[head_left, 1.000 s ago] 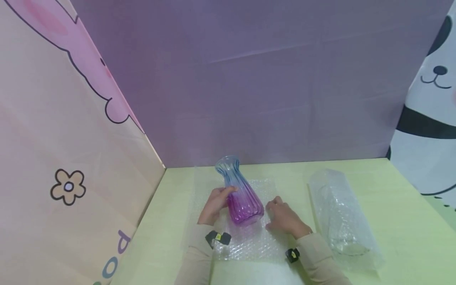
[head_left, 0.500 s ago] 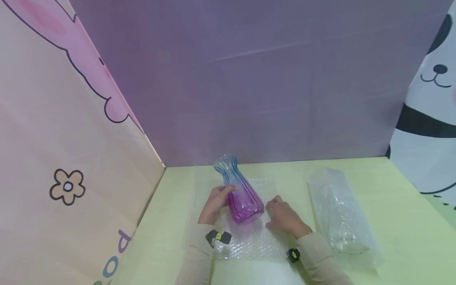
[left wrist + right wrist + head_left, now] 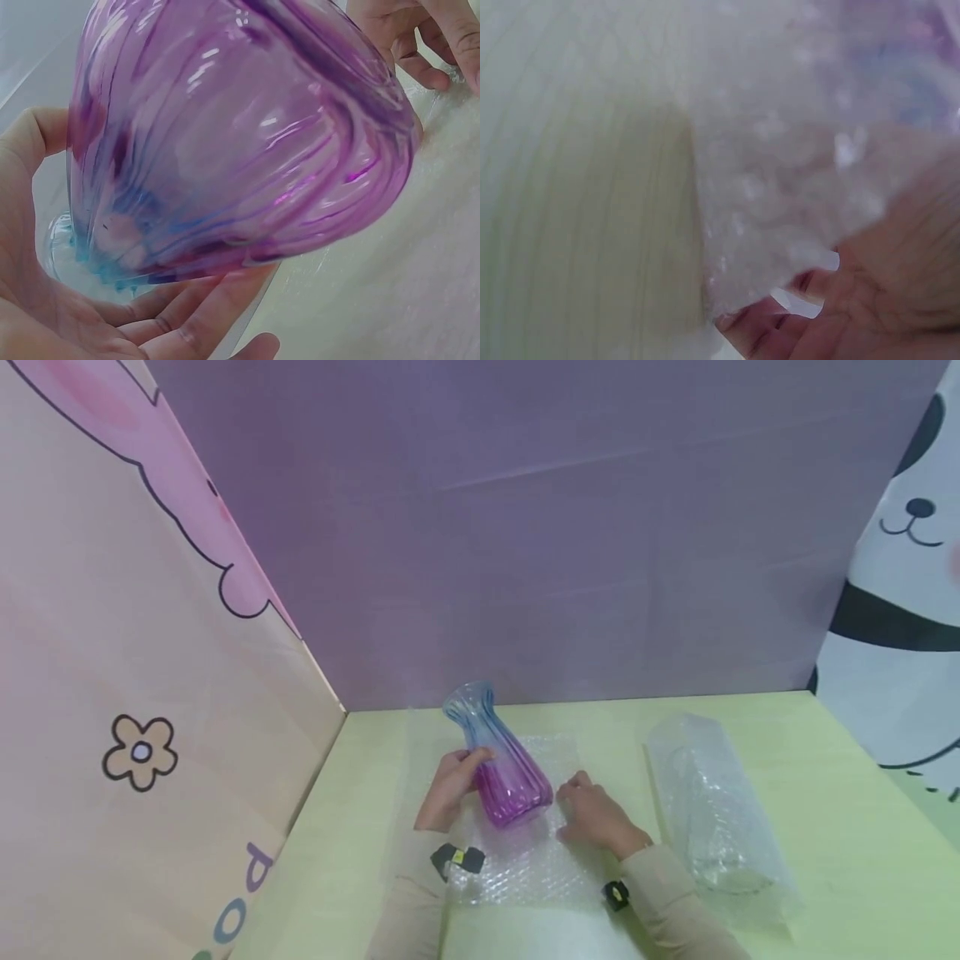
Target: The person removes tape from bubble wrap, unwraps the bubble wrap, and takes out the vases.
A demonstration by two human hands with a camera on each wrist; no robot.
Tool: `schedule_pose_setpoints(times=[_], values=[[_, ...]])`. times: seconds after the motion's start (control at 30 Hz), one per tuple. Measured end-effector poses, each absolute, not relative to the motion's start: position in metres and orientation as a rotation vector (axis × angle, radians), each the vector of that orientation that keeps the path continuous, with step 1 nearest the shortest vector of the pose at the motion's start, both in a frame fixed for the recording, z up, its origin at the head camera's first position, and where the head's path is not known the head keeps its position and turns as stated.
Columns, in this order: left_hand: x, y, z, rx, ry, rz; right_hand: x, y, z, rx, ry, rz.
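Observation:
A ribbed glass vase (image 3: 517, 781), blue at its flared mouth and purple toward the base, is tilted with its mouth up and to the left. My left hand (image 3: 448, 787) grips it around the narrower middle, thumb on the near side; the left wrist view shows the fingers curled under the vase (image 3: 225, 150). Beneath it a sheet of bubble wrap (image 3: 517, 877) lies on the table. To the right of the vase's base, my right hand (image 3: 597, 814) pinches the wrap's edge. In the right wrist view, bubble wrap (image 3: 765, 187) partly covers that hand's curled fingers (image 3: 810, 330).
At the right of the pale yellow table (image 3: 832, 777) lies a clear glass vessel (image 3: 723, 827) inside a bubble-wrap sleeve (image 3: 690, 735). A purple backdrop (image 3: 525, 527) stands behind the table, and a printed panel (image 3: 187, 693) rises along its left side.
The vase's mouth has swung slightly up and to the left in my left hand. My right hand has stayed at the bubble wrap's edge.

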State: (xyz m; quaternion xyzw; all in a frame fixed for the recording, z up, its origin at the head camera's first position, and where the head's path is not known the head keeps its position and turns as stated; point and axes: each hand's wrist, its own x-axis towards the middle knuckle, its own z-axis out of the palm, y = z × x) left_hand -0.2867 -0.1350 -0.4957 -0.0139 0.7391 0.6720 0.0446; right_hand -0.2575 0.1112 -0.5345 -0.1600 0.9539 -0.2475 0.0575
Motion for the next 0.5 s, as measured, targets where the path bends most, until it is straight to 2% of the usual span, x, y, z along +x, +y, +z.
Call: schedule_pose_setpoints(times=[0.5], values=[[-0.2884,-0.1365,-0.4895,-0.087,2.263,2.048,-0.2566,0.1103,-0.5309,-0.477,2.874,-0.751]])
